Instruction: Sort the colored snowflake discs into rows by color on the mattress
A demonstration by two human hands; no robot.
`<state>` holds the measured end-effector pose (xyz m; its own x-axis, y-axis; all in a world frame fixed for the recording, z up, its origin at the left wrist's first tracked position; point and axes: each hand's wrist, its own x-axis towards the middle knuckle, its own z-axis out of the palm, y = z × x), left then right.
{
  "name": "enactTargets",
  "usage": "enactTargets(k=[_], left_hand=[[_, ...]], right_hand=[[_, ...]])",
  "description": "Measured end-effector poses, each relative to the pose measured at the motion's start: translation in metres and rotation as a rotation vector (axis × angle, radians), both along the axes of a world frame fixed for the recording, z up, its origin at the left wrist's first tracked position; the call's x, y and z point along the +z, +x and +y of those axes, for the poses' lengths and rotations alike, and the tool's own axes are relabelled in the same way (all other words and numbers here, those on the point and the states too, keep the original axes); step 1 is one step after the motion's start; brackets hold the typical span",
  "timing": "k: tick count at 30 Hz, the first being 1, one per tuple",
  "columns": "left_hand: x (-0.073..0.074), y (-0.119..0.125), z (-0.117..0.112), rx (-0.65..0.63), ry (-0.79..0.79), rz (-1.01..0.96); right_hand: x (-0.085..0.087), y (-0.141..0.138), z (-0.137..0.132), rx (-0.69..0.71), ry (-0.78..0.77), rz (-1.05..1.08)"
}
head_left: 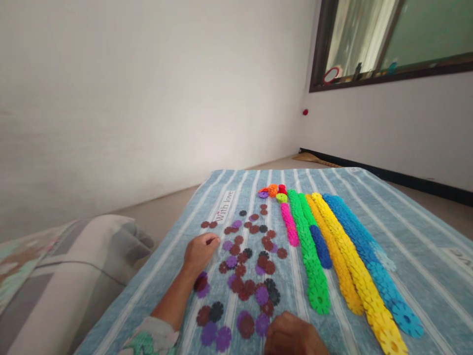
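My left hand (201,250) rests over the left edge of the scattered discs, its fingers curled together; whatever they hold, if anything, is hidden. Close by lie two brown notched discs (209,225) and a purple disc (227,245). At the bottom of the view my right hand (293,336) is closed, knuckles up, beside a purple disc (262,325); its fingertips are out of sight. Brown, purple and black flower-shaped plastic discs lie loose between the hands, some overlapping, among them a black disc (216,311) and a brown disc (247,326).
Long rows of overlapping discs run along the right: pink (290,225), green (312,256), dark blue (320,246), yellow (354,261) and blue (369,251). Small orange stacks (273,190) sit at the far end. The striped cloth (417,266) covers the surface; a draped cushion (84,261) is at left.
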<state>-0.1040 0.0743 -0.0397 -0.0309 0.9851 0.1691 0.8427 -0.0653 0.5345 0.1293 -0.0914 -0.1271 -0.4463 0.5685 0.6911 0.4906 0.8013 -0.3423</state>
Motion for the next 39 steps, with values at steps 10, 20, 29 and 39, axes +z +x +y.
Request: enactTargets(k=[10, 20, 29, 39], left_hand=[[-0.002, 0.004, -0.004, -0.006, -0.002, -0.007], [-0.003, 0.003, -0.003, -0.019, 0.004, 0.004], [-0.004, 0.003, -0.003, -0.031, 0.011, 0.004], [-0.003, 0.003, -0.003, -0.011, -0.003, 0.008]], right_hand=[[0.043, 0.014, -0.014, 0.093, -0.219, -0.032], [0.043, 0.013, -0.013, 0.092, -0.247, 0.026], [0.019, 0.016, -0.015, 0.092, -0.316, -0.037], [0.021, 0.017, -0.016, 0.082, -0.311, -0.068]])
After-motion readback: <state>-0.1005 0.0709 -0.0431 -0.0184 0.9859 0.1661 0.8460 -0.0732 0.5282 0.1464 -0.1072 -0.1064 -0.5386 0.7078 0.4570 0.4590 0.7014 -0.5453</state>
